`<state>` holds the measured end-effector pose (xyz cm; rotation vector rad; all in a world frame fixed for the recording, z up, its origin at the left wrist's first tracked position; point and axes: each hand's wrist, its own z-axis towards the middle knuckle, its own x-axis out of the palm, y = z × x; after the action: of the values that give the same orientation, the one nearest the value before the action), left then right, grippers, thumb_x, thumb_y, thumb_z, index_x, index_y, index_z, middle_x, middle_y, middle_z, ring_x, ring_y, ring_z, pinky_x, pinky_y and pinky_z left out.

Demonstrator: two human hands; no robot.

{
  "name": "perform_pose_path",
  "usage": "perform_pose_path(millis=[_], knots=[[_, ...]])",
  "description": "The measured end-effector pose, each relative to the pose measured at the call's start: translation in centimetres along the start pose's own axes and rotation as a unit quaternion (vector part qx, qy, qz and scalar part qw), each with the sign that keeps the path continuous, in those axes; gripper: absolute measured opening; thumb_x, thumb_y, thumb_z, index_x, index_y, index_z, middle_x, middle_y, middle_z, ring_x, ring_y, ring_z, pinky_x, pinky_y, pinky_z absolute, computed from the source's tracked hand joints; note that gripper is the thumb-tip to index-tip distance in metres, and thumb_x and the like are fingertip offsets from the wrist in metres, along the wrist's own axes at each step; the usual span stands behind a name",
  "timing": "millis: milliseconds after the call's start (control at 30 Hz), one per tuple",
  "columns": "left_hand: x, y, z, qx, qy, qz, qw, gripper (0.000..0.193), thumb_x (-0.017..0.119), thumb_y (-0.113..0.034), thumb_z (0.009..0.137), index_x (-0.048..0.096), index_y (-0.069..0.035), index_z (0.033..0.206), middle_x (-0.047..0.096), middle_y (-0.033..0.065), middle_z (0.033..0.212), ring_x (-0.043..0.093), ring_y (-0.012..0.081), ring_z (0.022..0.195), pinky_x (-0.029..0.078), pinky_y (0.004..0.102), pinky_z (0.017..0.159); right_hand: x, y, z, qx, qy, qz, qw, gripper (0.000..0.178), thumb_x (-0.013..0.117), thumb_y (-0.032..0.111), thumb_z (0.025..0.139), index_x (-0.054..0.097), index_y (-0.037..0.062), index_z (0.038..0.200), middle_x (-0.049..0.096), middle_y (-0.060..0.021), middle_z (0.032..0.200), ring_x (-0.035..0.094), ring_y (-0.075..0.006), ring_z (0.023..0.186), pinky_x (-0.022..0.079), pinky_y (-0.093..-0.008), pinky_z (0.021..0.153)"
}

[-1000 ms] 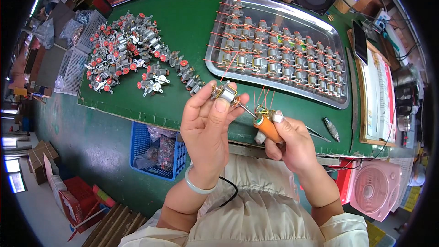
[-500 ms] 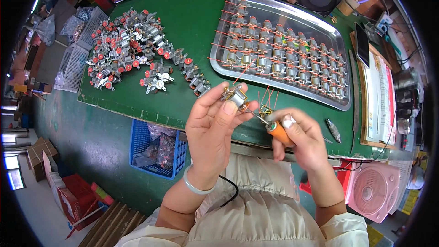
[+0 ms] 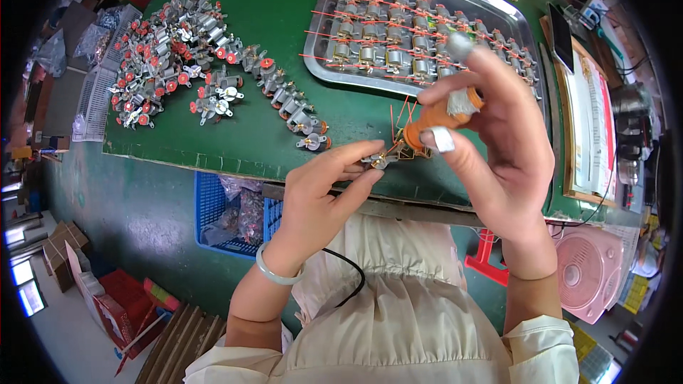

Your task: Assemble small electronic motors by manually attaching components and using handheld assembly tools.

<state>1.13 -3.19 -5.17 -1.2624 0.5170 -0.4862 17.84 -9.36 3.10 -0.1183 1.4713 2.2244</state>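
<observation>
Near the front edge of the green table, my left hand [image 3: 324, 188] pinches a small silvery motor-like part [image 3: 380, 162] with flat metal lugs between thumb and fingers. My right hand [image 3: 509, 146] is closed round a screwdriver [image 3: 442, 119], whose orange handle has grey tape on its end. The tool slants down and left, its shaft reaching the part; exact contact at the tip is too small to tell. Silvery wrapping covers the right thumb tip and a fingertip. Just behind the tool stand brass-coloured frames with thin red wires [image 3: 402, 117], partly hidden by the handle.
A heap of similar parts with red discs [image 3: 171, 57] lies at the left, trailing in a line toward my left hand. A metal tray [image 3: 320, 64] holds rows of red-wired parts. Below are a blue basket [image 3: 206, 213] and a pink fan [image 3: 587, 270].
My left hand has lowered the part to the table top. The right hand has lifted and turned the screwdriver, so it now points down from above. The view has shifted slightly.
</observation>
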Motion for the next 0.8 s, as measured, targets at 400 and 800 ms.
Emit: perform_pose_path(millis=[400,800], knots=[[-0.01,-0.53,0.19,-0.033,-0.007,-0.015,0.999,0.029,0.064,0.003,0.073,0.061,-0.003,0.100,0.064,0.0078,0.084,0.063,0.0119,0.072,0.052,0.0243,0.066,0.32,-1.01,0.55,-0.014,0.032,-0.012,0.999,0.046,0.059,0.002,0.080,0.040,-0.0036,0.122,0.053,-0.0159,0.104,0.054,-0.0211,0.097,0.048,-0.0309,0.078],[0.05,-0.51,0.30,-0.040,-0.001,-0.015,0.999,0.027,0.063,0.003,0.074,0.061,-0.003,0.100,0.064,0.0086,0.083,0.063,0.0120,0.072,0.052,0.0245,0.067,0.45,-0.96,0.71,0.030,0.026,0.014,0.999,0.046,0.059,0.001,0.079,0.042,-0.0027,0.121,0.054,-0.0149,0.104,0.054,-0.0206,0.097,0.049,-0.0296,0.078]])
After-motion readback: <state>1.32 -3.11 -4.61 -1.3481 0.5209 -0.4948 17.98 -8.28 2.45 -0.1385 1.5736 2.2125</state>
